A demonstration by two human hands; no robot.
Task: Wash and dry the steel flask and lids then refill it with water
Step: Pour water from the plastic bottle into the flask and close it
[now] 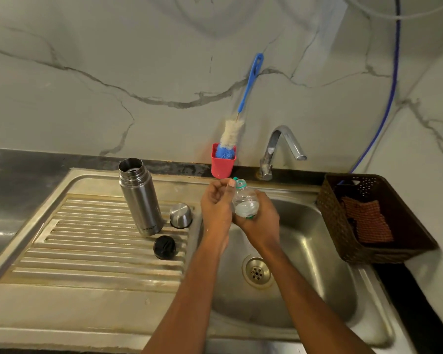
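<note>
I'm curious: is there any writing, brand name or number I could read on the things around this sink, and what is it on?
Steel flask: one small dark brand mark near its base, too small and blurred to read.
Small clear bottle, held by the right hand: no readable label.
Steel lid, black lid, red cup, basket: no text visible.

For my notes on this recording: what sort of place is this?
Most likely a home kitchen's washing-up area: a steel sink with a ribbed drainboard, a tap at the wall, and a bottle brush standing in a red cup.
</note>
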